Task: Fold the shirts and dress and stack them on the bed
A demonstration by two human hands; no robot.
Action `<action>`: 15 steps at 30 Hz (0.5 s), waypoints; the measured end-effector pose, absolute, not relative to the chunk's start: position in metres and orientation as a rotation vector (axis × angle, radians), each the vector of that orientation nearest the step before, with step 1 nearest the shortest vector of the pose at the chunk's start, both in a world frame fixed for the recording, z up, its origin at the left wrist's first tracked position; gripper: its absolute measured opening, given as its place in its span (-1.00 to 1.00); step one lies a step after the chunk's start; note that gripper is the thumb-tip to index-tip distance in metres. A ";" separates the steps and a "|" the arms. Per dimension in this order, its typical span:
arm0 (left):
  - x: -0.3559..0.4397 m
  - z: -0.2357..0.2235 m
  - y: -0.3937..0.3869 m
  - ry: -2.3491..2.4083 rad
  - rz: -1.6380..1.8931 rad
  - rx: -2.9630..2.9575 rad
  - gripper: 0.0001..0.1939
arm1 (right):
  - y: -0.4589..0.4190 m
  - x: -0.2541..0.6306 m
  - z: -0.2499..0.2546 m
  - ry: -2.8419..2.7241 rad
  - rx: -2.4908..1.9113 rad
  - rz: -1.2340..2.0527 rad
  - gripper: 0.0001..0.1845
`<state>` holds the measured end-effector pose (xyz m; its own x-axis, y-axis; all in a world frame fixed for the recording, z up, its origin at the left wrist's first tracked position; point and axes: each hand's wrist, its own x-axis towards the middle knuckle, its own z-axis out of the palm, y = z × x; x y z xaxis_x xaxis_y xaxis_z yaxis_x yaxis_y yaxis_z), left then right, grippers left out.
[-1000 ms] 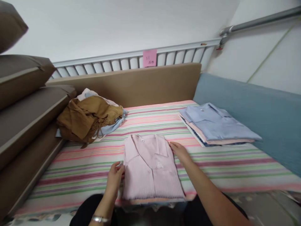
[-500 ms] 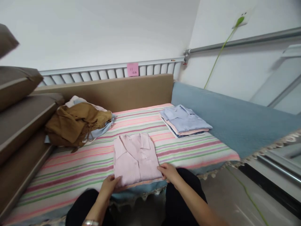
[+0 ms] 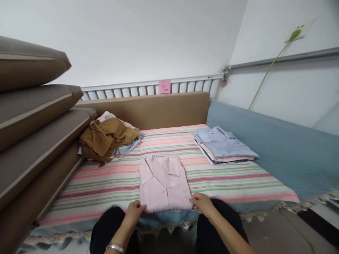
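A folded pale pink ribbed shirt (image 3: 165, 190) lies flat on the striped cloth in front of me, collar away from me. My left hand (image 3: 135, 211) pinches its near left corner, thumb and fingers together. At the near right corner, my right hand (image 3: 201, 204) grips the hem the same way. To the right rests a neat stack of folded clothes, with a light blue shirt (image 3: 225, 143) on top and pink and dark layers beneath. A loose heap of clothes on the left is topped by a brown garment (image 3: 108, 137) with drawstrings.
The striped cloth (image 3: 106, 180) covers a low seat with a fringed blue edge. Stacked brown cushions (image 3: 39, 123) rise at the left. A brown backrest (image 3: 148, 111) and a blue side bolster (image 3: 265, 137) border the back and right. A green cord (image 3: 270, 67) hangs from the wall socket.
My view has turned left, so everything sits further right in the picture. Both hands stay at the pink shirt's near corners, and its near edge now lies straighter.
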<state>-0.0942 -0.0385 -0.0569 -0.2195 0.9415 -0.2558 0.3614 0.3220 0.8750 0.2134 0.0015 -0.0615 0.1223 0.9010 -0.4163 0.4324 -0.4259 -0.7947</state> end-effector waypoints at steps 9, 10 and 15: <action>-0.097 -0.064 -0.033 1.848 0.815 1.339 -0.72 | 0.000 0.211 -0.057 -1.344 -1.916 1.211 -0.78; -0.097 -0.065 -0.033 1.847 0.814 1.356 -0.74 | 0.000 0.212 -0.058 -1.344 -1.913 1.210 -0.80; -0.104 -0.063 -0.023 1.881 0.888 1.351 -0.70 | 0.015 0.218 -0.061 -1.427 -1.848 1.021 -0.82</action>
